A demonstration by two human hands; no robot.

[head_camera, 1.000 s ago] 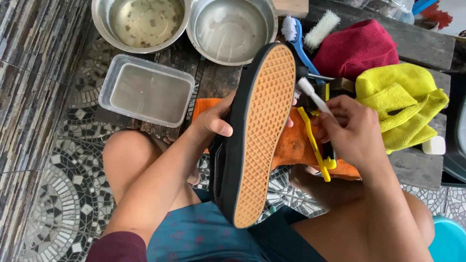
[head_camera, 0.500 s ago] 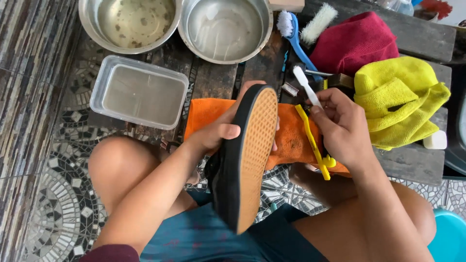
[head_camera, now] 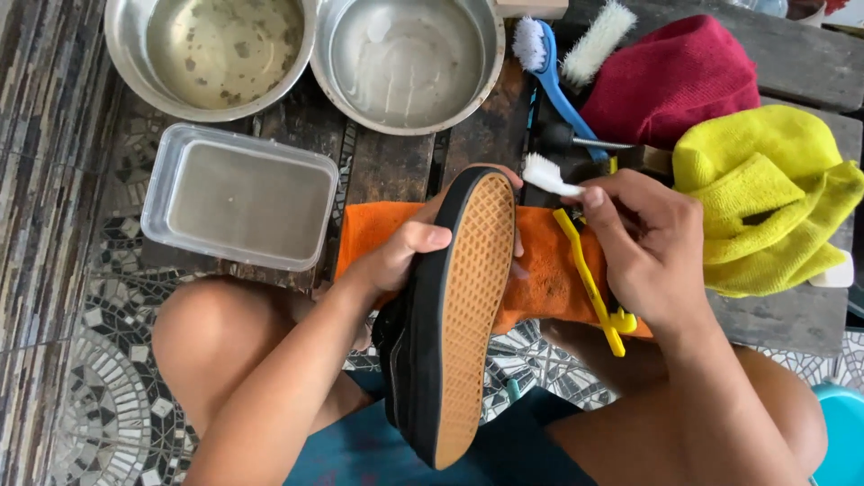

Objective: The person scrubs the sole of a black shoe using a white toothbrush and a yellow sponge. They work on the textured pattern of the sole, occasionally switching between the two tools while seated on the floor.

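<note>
left hand (head_camera: 405,256) grips black shoe (head_camera: 450,333), right hand (head_camera: 643,247) w/ small white brush (head_camera: 544,174).

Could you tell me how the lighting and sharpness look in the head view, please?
Head view: soft, even daylight with faint shadows; mild glare on the water in the right bowl; the shoe, left hand and right hand with its small brush are sharp; edges bow slightly from the wide lens.

The left hand (head_camera: 400,256) is curled in a firm grasp, thumb on top. The right hand (head_camera: 643,247) pinches closed, wrist bent, both forearms reaching forward.
</note>
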